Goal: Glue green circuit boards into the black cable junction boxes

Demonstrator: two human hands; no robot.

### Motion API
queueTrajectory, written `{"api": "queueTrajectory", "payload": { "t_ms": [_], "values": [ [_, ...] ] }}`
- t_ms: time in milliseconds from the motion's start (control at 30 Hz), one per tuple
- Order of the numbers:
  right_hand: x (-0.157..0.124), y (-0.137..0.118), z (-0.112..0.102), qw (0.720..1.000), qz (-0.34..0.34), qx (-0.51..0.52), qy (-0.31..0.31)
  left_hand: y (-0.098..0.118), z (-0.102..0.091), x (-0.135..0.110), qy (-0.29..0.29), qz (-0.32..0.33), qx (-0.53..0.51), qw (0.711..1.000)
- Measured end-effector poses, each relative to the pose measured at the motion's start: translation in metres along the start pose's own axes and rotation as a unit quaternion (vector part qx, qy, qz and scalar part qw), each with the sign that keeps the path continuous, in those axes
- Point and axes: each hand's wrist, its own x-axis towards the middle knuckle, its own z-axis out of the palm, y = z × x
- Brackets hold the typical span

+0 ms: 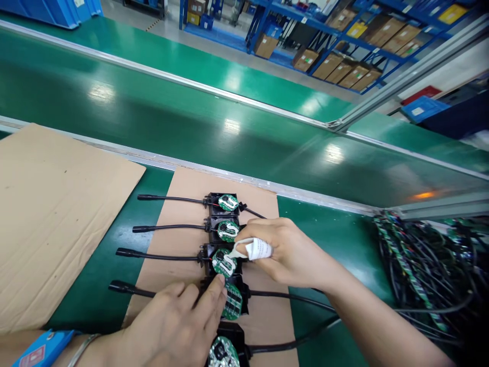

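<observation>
Several black plastic housings, each with a round green circuit board, stand in a column. My right hand [284,252] grips a white squeeze tube [260,249], its nozzle down at the middle circuit board [224,263], which bears a curved white bead. The two boards beyond it, the far board [228,203] and the second board [228,231], carry similar white beads. My left hand [179,318] lies with fingers stretched out, the index fingertip at the near edge of the middle board. That hand partly covers the fourth board [234,302] and the nearest board [223,352].
Beneath the housings lies a cardboard sheet [267,326] on the green bench. A larger cardboard piece [61,219] is at left. Black cables [171,257] run out both sides. At right sits a pile of wired boards [424,275]. A metal rail [237,176] crosses behind.
</observation>
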Motion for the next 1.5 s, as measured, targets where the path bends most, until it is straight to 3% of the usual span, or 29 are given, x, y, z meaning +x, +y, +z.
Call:
{"api": "queueTrajectory", "payload": {
  "t_ms": [67, 167, 233, 333, 500, 967, 1200, 1500],
  "values": [
    [-0.009, -0.008, -0.003, 1.000, 0.017, 0.014, 0.012, 0.002, 0.000, -0.003, 0.027, 0.017, 0.007, 0.999],
    [-0.023, -0.022, -0.001, 0.999, 0.010, 0.038, 0.014, 0.007, -0.002, -0.010, 0.072, 0.095, 0.007, 0.993],
    [-0.028, -0.029, 0.007, 0.999, -0.005, 0.052, 0.004, 0.011, -0.003, -0.014, 0.061, 0.133, 0.004, 0.989],
    [-0.027, -0.032, 0.023, 0.998, -0.020, 0.060, -0.015, 0.016, 0.000, -0.018, 0.027, 0.115, 0.003, 0.993],
    [-0.020, -0.029, 0.035, 0.997, -0.039, 0.066, -0.026, 0.015, 0.006, -0.018, 0.042, 0.150, 0.015, 0.988],
    [-0.039, -0.033, 0.022, 0.997, -0.005, 0.031, -0.068, 0.018, 0.007, -0.020, 0.040, 0.115, 0.007, 0.993],
    [-0.038, -0.028, 0.017, 0.998, -0.004, 0.052, -0.044, 0.017, 0.004, -0.017, 0.052, 0.133, 0.003, 0.990],
    [-0.027, -0.020, 0.025, 0.997, -0.033, 0.060, -0.030, 0.024, 0.008, -0.018, 0.043, 0.091, -0.008, 0.995]
  ]
}}
